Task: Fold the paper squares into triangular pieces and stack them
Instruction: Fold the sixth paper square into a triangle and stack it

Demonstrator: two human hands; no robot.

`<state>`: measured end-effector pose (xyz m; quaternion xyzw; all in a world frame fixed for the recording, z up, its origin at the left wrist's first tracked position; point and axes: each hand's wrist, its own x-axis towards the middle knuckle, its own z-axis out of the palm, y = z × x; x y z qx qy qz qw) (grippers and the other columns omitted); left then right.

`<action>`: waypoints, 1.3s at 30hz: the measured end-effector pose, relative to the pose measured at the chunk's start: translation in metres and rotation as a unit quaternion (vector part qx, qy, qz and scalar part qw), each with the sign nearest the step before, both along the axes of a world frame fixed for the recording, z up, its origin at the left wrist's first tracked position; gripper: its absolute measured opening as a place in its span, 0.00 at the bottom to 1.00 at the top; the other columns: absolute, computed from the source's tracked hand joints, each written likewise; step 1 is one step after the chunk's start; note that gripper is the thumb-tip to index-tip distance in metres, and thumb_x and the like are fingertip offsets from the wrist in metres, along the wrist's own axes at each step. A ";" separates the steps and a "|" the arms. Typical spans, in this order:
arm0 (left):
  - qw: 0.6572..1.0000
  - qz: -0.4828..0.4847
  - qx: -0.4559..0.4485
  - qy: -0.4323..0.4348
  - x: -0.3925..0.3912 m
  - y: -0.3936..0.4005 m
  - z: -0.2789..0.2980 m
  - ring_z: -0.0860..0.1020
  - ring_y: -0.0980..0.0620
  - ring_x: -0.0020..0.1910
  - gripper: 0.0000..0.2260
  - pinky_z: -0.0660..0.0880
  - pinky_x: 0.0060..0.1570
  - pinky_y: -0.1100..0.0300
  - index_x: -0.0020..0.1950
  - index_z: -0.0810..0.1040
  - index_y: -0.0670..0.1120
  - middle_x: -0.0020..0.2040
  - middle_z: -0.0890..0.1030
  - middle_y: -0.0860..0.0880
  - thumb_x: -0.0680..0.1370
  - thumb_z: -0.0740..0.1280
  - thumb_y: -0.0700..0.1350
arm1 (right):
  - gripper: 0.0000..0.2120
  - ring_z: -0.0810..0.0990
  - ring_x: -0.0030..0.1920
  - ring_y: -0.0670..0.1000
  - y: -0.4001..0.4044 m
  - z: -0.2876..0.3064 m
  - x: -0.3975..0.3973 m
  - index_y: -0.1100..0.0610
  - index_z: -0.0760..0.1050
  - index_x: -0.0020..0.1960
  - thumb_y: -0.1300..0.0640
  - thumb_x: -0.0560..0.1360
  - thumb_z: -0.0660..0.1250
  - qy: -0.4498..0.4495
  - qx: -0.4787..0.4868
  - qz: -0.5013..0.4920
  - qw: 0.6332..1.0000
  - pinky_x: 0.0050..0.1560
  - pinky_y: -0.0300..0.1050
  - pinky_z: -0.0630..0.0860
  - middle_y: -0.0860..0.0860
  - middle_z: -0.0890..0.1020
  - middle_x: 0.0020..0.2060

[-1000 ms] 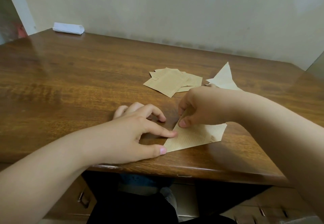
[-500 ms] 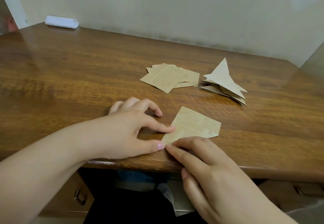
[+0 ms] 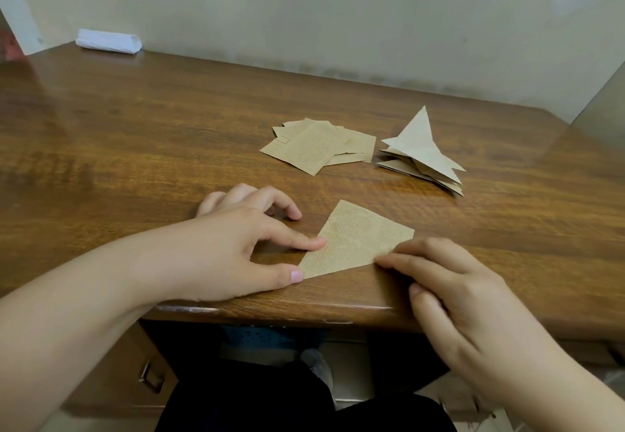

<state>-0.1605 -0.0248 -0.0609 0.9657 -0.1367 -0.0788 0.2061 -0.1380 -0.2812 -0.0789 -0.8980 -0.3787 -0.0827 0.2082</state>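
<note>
Your left hand (image 3: 216, 245) pins the folded tan paper triangle (image 3: 355, 240) at the wooden table's (image 3: 135, 147) near edge; your right hand's (image 3: 449, 282) straight fingertips press its right end, crease running left-right.

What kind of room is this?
Probably a home or study room: a wooden desk with a drawer handle stands against a plain wall.

L hand (image 3: 236, 245) fingers spread; R hand (image 3: 449, 282) flat, seemingly pressing.
</note>
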 end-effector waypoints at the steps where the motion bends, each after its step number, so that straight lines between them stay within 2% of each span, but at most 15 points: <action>1: 1.000 0.000 0.000 0.001 0.000 0.000 0.000 0.46 0.81 0.54 0.14 0.47 0.61 0.62 0.57 0.66 0.78 0.60 0.56 0.73 0.74 0.61 0.62 | 0.20 0.71 0.57 0.37 -0.002 0.000 0.000 0.50 0.78 0.59 0.52 0.75 0.52 0.002 0.002 -0.002 1.000 0.59 0.24 0.62 0.39 0.74 0.53; 3: 1.000 -0.001 0.005 0.000 0.000 0.000 0.001 0.52 0.74 0.54 0.14 0.47 0.63 0.61 0.57 0.66 0.78 0.60 0.58 0.72 0.74 0.61 0.62 | 0.20 0.71 0.56 0.37 -0.002 0.000 0.000 0.49 0.78 0.59 0.52 0.75 0.52 -0.003 -0.001 -0.006 1.000 0.58 0.24 0.62 0.38 0.74 0.53; 6: 1.000 -0.004 0.011 0.000 0.002 0.001 0.003 0.51 0.70 0.56 0.15 0.47 0.63 0.61 0.58 0.67 0.77 0.61 0.58 0.71 0.74 0.61 0.62 | 0.18 0.71 0.56 0.39 -0.002 0.002 0.002 0.47 0.79 0.58 0.50 0.74 0.55 -0.025 -0.018 -0.010 0.999 0.59 0.30 0.63 0.38 0.75 0.51; 10: 0.999 -0.026 0.002 0.039 0.008 0.007 0.006 0.51 0.64 0.63 0.16 0.50 0.66 0.58 0.58 0.66 0.79 0.61 0.57 0.72 0.73 0.62 0.64 | 0.19 0.66 0.65 0.36 -0.006 0.007 0.002 0.42 0.75 0.62 0.44 0.73 0.57 -0.006 -0.040 0.016 0.999 0.64 0.30 0.59 0.35 0.72 0.60; 13: 0.995 -0.052 0.005 0.081 0.015 0.012 0.015 0.52 0.59 0.67 0.17 0.53 0.68 0.55 0.56 0.65 0.81 0.62 0.57 0.72 0.71 0.63 0.64 | 0.21 0.67 0.64 0.36 -0.011 0.010 -0.003 0.42 0.72 0.65 0.41 0.73 0.58 0.022 -0.067 0.040 0.997 0.63 0.31 0.61 0.33 0.71 0.60; 15: 0.994 -0.056 0.009 0.091 0.017 0.011 0.021 0.53 0.60 0.67 0.15 0.54 0.68 0.54 0.56 0.68 0.79 0.63 0.57 0.71 0.73 0.64 0.62 | 0.22 0.69 0.60 0.37 -0.011 0.008 -0.011 0.45 0.74 0.64 0.42 0.73 0.60 0.000 -0.071 0.045 0.996 0.63 0.30 0.60 0.36 0.73 0.58; 17: 0.998 -0.033 0.018 0.056 0.018 0.003 0.023 0.53 0.62 0.67 0.11 0.51 0.70 0.54 0.55 0.73 0.74 0.63 0.59 0.70 0.75 0.63 0.60 | 0.21 0.72 0.56 0.41 -0.005 0.004 -0.020 0.49 0.77 0.62 0.43 0.72 0.62 -0.037 -0.055 0.047 0.997 0.61 0.32 0.62 0.41 0.76 0.55; 20: 0.992 0.009 0.086 -0.092 0.012 -0.023 0.013 0.56 0.61 0.65 0.12 0.41 0.72 0.47 0.52 0.79 0.60 0.61 0.64 0.65 0.78 0.58 0.58 | 0.20 0.76 0.50 0.46 0.009 -0.011 -0.029 0.52 0.80 0.59 0.49 0.69 0.65 -0.109 -0.036 0.066 0.991 0.56 0.37 0.67 0.46 0.80 0.51; 23: 0.971 0.031 0.125 -0.200 -0.001 -0.052 -0.001 0.60 0.58 0.58 0.15 0.49 0.67 0.53 0.54 0.77 0.55 0.56 0.67 0.61 0.79 0.55 0.59 | 0.21 0.76 0.51 0.46 0.016 -0.017 -0.028 0.53 0.78 0.61 0.55 0.68 0.66 -0.124 -0.018 0.113 0.986 0.55 0.36 0.69 0.46 0.80 0.52; 27: 0.983 0.062 0.053 -0.165 -0.010 -0.053 -0.011 0.62 0.61 0.57 0.18 0.51 0.67 0.61 0.62 0.73 0.57 0.55 0.67 0.62 0.77 0.56 0.61 | 0.20 0.74 0.58 0.43 0.002 -0.008 -0.015 0.49 0.75 0.60 0.55 0.68 0.67 -0.107 -0.010 0.133 0.985 0.61 0.38 0.66 0.42 0.76 0.57; 30: 0.983 0.055 0.018 -0.172 -0.011 -0.046 -0.010 0.63 0.64 0.58 0.19 0.45 0.71 0.63 0.65 0.72 0.58 0.56 0.68 0.65 0.76 0.58 0.60 | 0.15 0.75 0.59 0.44 -0.010 -0.003 -0.005 0.46 0.73 0.58 0.52 0.72 0.65 -0.097 -0.023 0.121 0.988 0.61 0.44 0.68 0.41 0.76 0.56; 32: 0.983 0.050 0.011 -0.174 -0.015 -0.046 -0.010 0.65 0.64 0.60 0.19 0.38 0.73 0.61 0.63 0.73 0.58 0.57 0.71 0.64 0.75 0.59 0.62 | 0.09 0.77 0.56 0.45 -0.012 -0.004 -0.004 0.47 0.76 0.55 0.50 0.77 0.63 -0.086 -0.008 0.133 0.987 0.57 0.45 0.70 0.42 0.78 0.54; 35: 0.984 0.026 0.013 -0.174 -0.022 -0.048 -0.012 0.69 0.61 0.62 0.23 0.36 0.71 0.53 0.57 0.76 0.58 0.59 0.74 0.63 0.71 0.52 0.66 | 0.10 0.78 0.54 0.46 -0.009 -0.007 -0.005 0.50 0.81 0.52 0.49 0.78 0.62 -0.105 0.000 0.130 0.986 0.54 0.46 0.72 0.44 0.80 0.52; 37: 0.986 0.038 0.028 -0.158 -0.022 -0.046 -0.012 0.62 0.65 0.68 0.22 0.32 0.71 0.51 0.62 0.71 0.60 0.66 0.68 0.66 0.73 0.50 0.65 | 0.10 0.79 0.53 0.47 -0.004 -0.006 -0.003 0.51 0.82 0.50 0.51 0.78 0.63 -0.119 0.008 0.114 0.986 0.53 0.47 0.72 0.44 0.80 0.50; 39: 0.992 0.044 0.027 -0.117 -0.016 -0.043 -0.013 0.52 0.68 0.72 0.17 0.30 0.72 0.50 0.66 0.67 0.62 0.72 0.59 0.68 0.78 0.54 0.60 | 0.09 0.79 0.51 0.47 0.003 -0.003 0.000 0.51 0.82 0.49 0.51 0.77 0.63 -0.121 0.024 0.096 0.988 0.51 0.48 0.73 0.44 0.81 0.48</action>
